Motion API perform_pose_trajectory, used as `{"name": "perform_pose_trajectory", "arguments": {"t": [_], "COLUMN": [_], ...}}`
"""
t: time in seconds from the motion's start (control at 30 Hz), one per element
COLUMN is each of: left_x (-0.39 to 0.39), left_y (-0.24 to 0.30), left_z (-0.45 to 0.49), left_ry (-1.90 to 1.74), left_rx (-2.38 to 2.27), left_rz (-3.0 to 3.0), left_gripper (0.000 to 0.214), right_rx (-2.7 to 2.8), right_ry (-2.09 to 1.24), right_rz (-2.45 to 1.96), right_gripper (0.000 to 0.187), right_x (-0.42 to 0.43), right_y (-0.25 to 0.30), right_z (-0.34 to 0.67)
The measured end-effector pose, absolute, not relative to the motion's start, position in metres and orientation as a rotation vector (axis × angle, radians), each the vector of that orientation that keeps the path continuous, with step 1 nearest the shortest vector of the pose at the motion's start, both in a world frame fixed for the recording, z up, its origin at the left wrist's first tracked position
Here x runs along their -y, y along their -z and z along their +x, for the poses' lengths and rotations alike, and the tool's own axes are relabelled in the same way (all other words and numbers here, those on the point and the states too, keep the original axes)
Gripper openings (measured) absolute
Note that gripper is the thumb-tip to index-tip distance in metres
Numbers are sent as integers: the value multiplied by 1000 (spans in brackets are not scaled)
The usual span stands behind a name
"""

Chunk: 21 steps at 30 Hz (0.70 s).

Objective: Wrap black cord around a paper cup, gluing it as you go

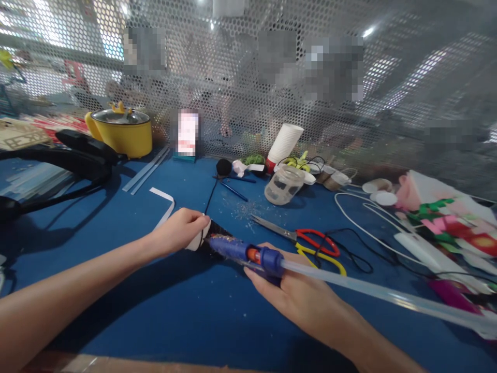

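From where I sit, I see a small white piece near the middle of the frame, pinched between the thumb and fingers of the left hand. Black cord lies across it and runs up to a fuzzy, round black ball at the upper middle. The right hand is wrapped around a blue glue gun, and its tip is right by the white piece; I can't tell if they touch. I think the white piece is very light and could bend or squash, so I would pinch it softly by its edge, away from the tip, which may be hot. The cord looks soft and floppy and may slide if it goes slack. The gun looks like hard, smooth plastic, a bit heavier, best held by its handle. A long, clear, shiny glue stick pokes out of its back toward the right edge and could bump things. On the flat blue table, right of the middle, lie metal scissors with red and yellow loops, and above them is a round, see-through jar.
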<state>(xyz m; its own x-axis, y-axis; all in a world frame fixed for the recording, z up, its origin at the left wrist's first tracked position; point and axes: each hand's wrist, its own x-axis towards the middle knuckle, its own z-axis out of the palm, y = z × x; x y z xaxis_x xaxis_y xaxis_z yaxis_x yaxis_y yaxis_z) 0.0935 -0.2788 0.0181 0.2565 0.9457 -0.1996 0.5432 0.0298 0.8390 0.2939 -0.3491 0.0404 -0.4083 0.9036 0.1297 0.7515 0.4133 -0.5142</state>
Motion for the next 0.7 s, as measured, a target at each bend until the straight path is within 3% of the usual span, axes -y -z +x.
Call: {"name": "perform_pose_trajectory", "arguments": {"t": [0.7], "left_x": [282], "left_y": [-22], "left_z": [96], "left_ry": [-564], "left_rx": [-1403], "left_rz": [1650], "left_gripper": [32], "right_rx": [2329], "right_ry": [-398], "right_rz": [-1416], "right_gripper": [10], "right_x": [346], "right_y": [-33], "right_z": [302]}}
